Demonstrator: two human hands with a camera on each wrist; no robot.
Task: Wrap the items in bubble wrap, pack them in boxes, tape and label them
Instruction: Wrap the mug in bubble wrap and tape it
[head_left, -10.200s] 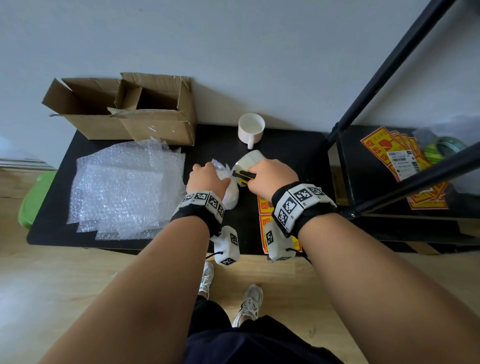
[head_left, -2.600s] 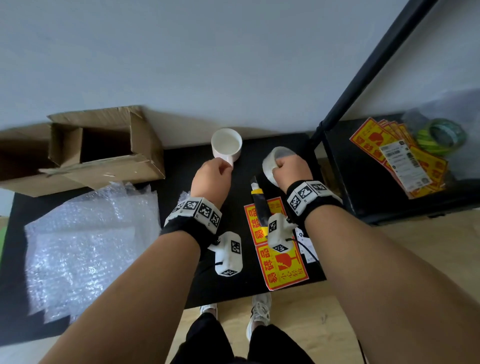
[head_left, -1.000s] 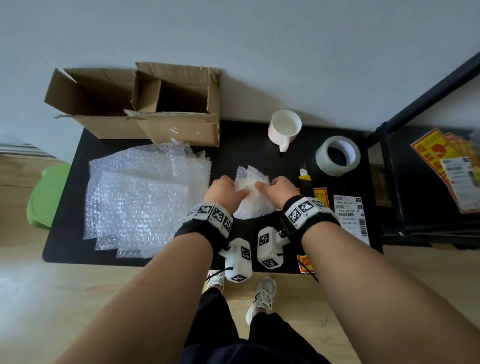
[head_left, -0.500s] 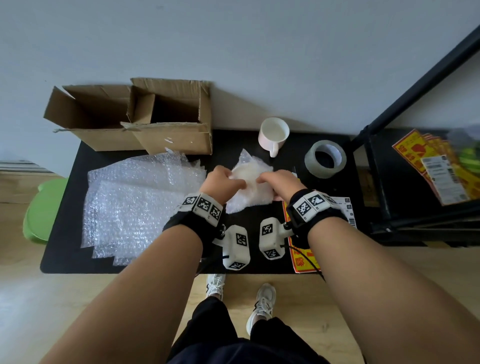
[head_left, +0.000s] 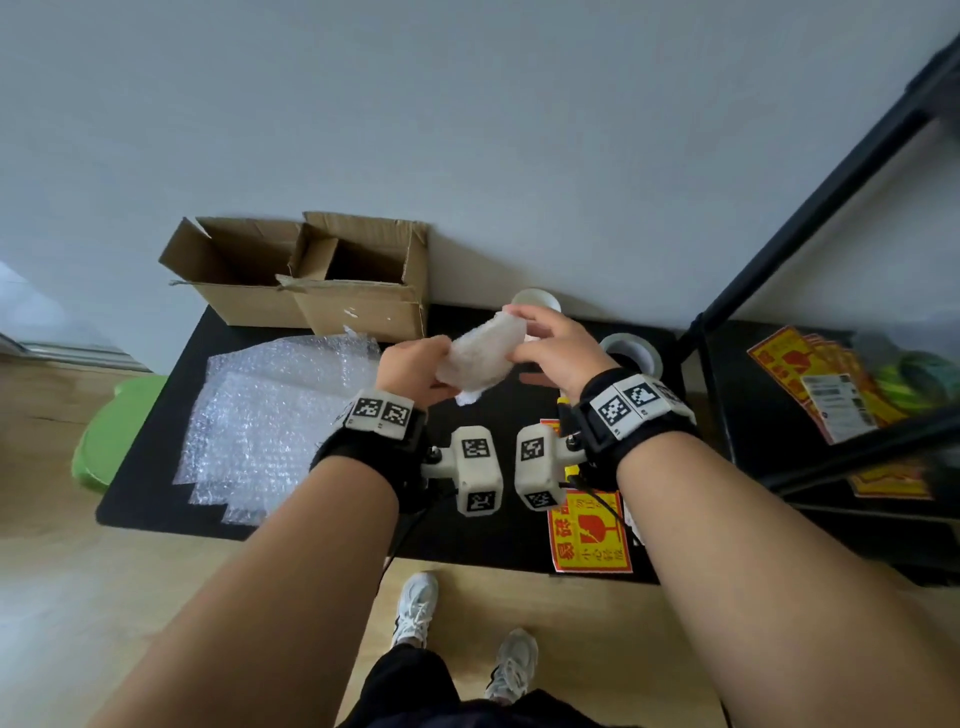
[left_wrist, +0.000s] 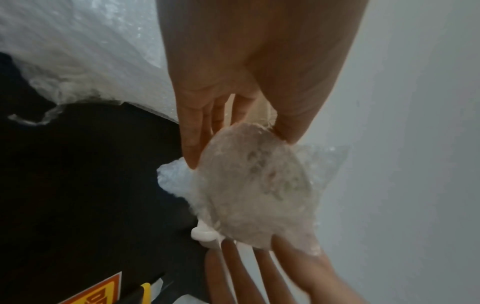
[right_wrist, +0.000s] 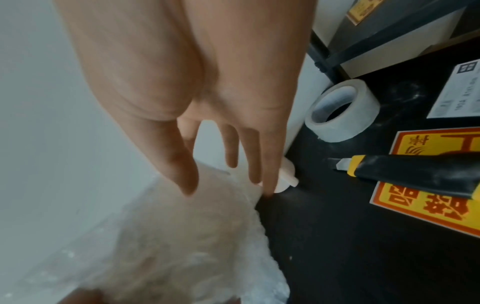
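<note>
A bubble-wrapped bundle (head_left: 480, 353) is held in the air over the black table (head_left: 498, 530), just in front of the white mug (head_left: 535, 300). My left hand (head_left: 434, 361) grips its left end, thumb on one face and fingers (left_wrist: 192, 144) on the other. My right hand (head_left: 519, 332) pinches the right end, with the thumb (right_wrist: 187, 176) pressed on the wrap (right_wrist: 182, 236). In the left wrist view the bundle (left_wrist: 259, 185) looks like a rounded lump, and its contents are hidden. Two open cardboard boxes (head_left: 358, 275) stand at the back left.
A stack of bubble wrap sheets (head_left: 275, 410) lies on the left of the table. A tape roll (right_wrist: 342, 111), a yellow-black knife (right_wrist: 415, 174) and red-yellow fragile labels (head_left: 589, 535) lie on the right. A black shelf (head_left: 810, 374) with more labels stands at the right. A green stool (head_left: 114, 431) sits left.
Both hands have lifted the wrapped bundle off the table and carried it up and back toward the mug; half a second ago it lay on the table under my hands.
</note>
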